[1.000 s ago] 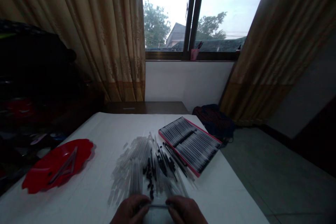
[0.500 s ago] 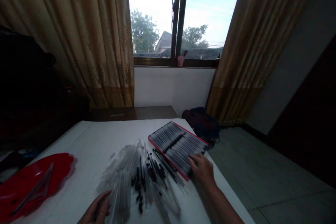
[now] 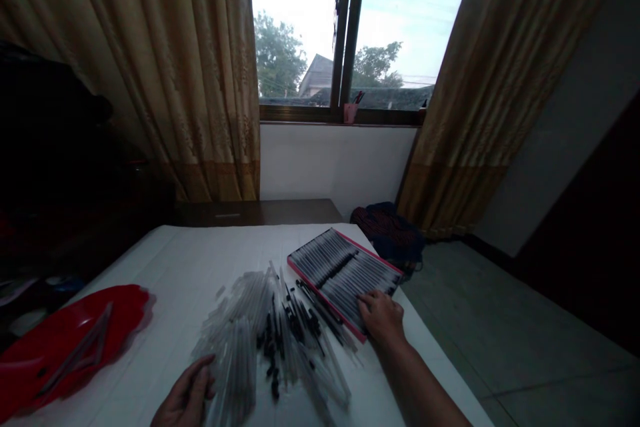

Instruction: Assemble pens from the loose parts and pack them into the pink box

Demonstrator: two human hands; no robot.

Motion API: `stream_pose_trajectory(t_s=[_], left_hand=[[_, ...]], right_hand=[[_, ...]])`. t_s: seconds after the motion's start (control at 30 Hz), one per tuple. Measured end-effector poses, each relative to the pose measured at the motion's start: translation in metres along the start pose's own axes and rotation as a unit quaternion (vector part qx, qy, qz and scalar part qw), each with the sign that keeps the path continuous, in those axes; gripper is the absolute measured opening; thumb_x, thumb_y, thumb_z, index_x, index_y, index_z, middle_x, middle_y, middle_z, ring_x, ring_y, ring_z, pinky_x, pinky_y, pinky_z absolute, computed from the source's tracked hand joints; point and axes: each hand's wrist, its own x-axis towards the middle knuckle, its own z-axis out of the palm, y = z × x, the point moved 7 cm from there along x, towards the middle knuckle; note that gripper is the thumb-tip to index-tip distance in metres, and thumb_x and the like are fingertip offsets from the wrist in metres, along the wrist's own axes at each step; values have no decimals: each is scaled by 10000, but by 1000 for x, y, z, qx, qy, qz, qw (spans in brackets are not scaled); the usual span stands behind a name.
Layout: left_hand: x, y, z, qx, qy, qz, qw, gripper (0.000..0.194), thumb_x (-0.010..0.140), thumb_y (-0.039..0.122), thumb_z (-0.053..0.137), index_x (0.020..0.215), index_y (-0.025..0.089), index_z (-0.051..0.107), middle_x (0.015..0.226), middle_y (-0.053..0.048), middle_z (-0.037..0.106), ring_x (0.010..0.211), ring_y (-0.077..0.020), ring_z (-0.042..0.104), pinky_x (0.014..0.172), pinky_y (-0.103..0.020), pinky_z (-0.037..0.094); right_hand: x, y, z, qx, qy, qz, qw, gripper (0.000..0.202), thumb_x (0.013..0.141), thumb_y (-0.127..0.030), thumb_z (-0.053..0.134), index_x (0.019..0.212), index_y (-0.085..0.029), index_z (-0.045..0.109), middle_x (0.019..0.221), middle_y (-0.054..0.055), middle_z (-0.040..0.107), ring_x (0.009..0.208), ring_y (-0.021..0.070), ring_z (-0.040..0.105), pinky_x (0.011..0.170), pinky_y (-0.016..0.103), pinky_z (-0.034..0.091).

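Observation:
A shallow box with a pink-red rim [image 3: 327, 307] lies slanted on the table, filled with rows of slim clear-barrelled pens [image 3: 345, 267] with black parts. My right hand [image 3: 384, 317] is over its near right corner, fingers curled down onto the pens; what they grip is hidden. My left hand [image 3: 187, 390] is at the lower left beside a pile of clear plastic tubes [image 3: 235, 360], its thumb and forefinger slightly apart, fingertips near the tubes. Between the tubes and the box lie loose black caps and thin dark rods [image 3: 295, 320], somewhat blurred.
A red scalloped plate [image 3: 125, 307] with clear strips on it sits at the table's left. The white-covered table [image 3: 185, 260] ends on the right above a tiled floor [image 3: 465, 300]. Behind it are a dark bundle of cloth [image 3: 387, 230] and a brown low cabinet [image 3: 300, 212].
The whole view has shifted slightly, moving the scene a little to the right. Both hands keep nearly the same places by the tubes and on the box.

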Motion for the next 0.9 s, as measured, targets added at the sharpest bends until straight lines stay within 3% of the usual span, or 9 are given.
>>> stream_pose_trajectory(t_s=[0.27, 0.37, 0.43, 0.5, 0.67, 0.9], left_hand=[[-4, 2, 4, -30, -17, -18, 999, 742, 502, 778, 601, 932, 182, 700, 556, 10, 678, 511, -164, 619, 464, -223, 490], [-5, 3, 6, -40, -30, -25, 998, 743, 510, 777, 599, 943, 181, 694, 562, 12, 678, 497, -154, 607, 454, -218, 487], [-6, 5, 6, -39, -33, -21, 998, 726, 518, 771, 601, 934, 184, 697, 564, 14, 674, 496, -152, 608, 456, -216, 490], [-6, 7, 5, -36, -33, -14, 999, 709, 524, 764, 606, 926, 189, 702, 568, 15, 674, 498, -152, 614, 462, -216, 496], [-5, 12, 5, -46, -43, 3, 998, 683, 506, 757, 623, 878, 193, 721, 566, 7, 681, 516, -167, 641, 495, -229, 525], [-7, 17, 7, -55, -45, 21, 997, 642, 496, 739, 644, 835, 201, 736, 554, 9, 679, 533, -176, 657, 535, -235, 546]], right_hand=[[-11, -16, -20, -4, 29, -30, 999, 265, 883, -242, 479, 1032, -239, 698, 1121, 70, 649, 1075, 243, 540, 912, 404, 316], [-28, -50, -27, 22, 27, -105, 994, 258, 887, -219, 475, 1022, -220, 695, 1087, 68, 652, 1030, 209, 556, 890, 318, 350], [-44, -81, -23, 53, -16, -177, 983, 252, 893, -219, 466, 994, -217, 697, 993, 59, 672, 946, 182, 592, 824, 260, 386], [-58, -105, -14, 56, -72, -202, 975, 245, 893, -231, 462, 952, -232, 699, 941, 43, 681, 885, 164, 620, 753, 229, 406], [-69, -131, 2, -18, -127, -162, 978, 204, 846, -322, 528, 873, -210, 697, 939, 66, 694, 856, 200, 654, 709, 251, 440], [-57, -142, 5, -54, -142, -126, 980, 201, 761, -212, 587, 903, -132, 705, 956, 156, 713, 889, 290, 670, 748, 342, 479]])
